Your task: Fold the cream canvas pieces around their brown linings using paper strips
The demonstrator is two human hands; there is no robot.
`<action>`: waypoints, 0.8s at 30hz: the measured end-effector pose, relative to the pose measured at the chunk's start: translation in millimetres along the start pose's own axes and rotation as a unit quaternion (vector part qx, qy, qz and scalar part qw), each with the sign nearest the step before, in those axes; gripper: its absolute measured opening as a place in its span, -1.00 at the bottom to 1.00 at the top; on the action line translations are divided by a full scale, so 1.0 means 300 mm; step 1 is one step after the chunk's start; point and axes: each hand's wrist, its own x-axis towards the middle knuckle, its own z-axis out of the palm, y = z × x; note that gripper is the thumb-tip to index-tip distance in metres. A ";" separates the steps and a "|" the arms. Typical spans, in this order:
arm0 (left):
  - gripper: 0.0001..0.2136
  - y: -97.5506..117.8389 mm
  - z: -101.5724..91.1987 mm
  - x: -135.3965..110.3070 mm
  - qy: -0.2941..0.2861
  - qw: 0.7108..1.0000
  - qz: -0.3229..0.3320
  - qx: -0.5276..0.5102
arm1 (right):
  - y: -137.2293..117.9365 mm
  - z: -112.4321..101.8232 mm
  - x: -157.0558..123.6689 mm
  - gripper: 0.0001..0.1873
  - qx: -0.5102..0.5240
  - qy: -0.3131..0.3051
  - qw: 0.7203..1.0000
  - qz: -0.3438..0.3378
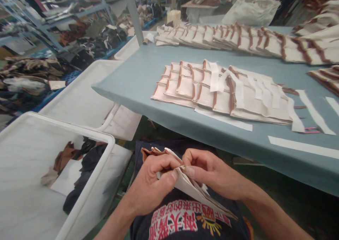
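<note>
A folded cream-and-brown fabric piece (pixel 192 189) rests over my lap, its brown edge (pixel 147 153) showing at the upper left. My left hand (pixel 156 178) is closed on its top edge, thumb and fingers pinching the layers. Right beside it, my right hand (pixel 212 173) pinches the same edge between thumb and fingertips. The two thumbs nearly meet at the seam. Whatever lies between the fabric layers is hidden by my fingers. Ahead on the table sits a batch of overlapping cream pieces with brown edges (pixel 201 86), with white strips (pixel 214 77) lying on top.
The blue-green table (pixel 127 77) has its edge just beyond my hands. A long row of similar pieces (pixel 225 37) runs along its back. More white strips (pixel 304 146) lie at the right. White bins (pixel 111 137) stand at the left, the nearer one holding dark and brown scraps (pixel 87 169).
</note>
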 end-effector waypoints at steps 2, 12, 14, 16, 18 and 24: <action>-0.80 -0.006 0.000 0.003 0.000 1.000 -0.004 -0.013 | -0.020 0.002 -0.009 -0.63 -0.078 0.038 0.996 -0.009; -0.74 -0.010 0.014 0.019 0.025 0.999 -0.030 0.004 | -0.041 0.025 -0.033 -0.85 -0.298 0.127 0.942 -0.085; -0.76 -0.009 0.011 0.015 0.021 0.999 -0.020 0.025 | -0.037 0.023 -0.033 -0.85 -0.307 0.128 0.940 -0.082; -0.78 -0.012 0.009 0.006 0.020 0.999 -0.019 0.028 | -0.035 0.026 -0.033 -0.84 -0.313 0.128 0.937 -0.083; -0.77 -0.019 0.009 -0.005 0.030 0.999 -0.023 0.015 | -0.031 0.037 -0.034 -0.83 -0.320 0.138 0.933 -0.089; -0.77 -0.050 0.021 -0.022 0.086 0.995 -0.047 0.026 | 0.018 0.097 -0.012 -0.93 -0.360 0.196 0.906 -0.108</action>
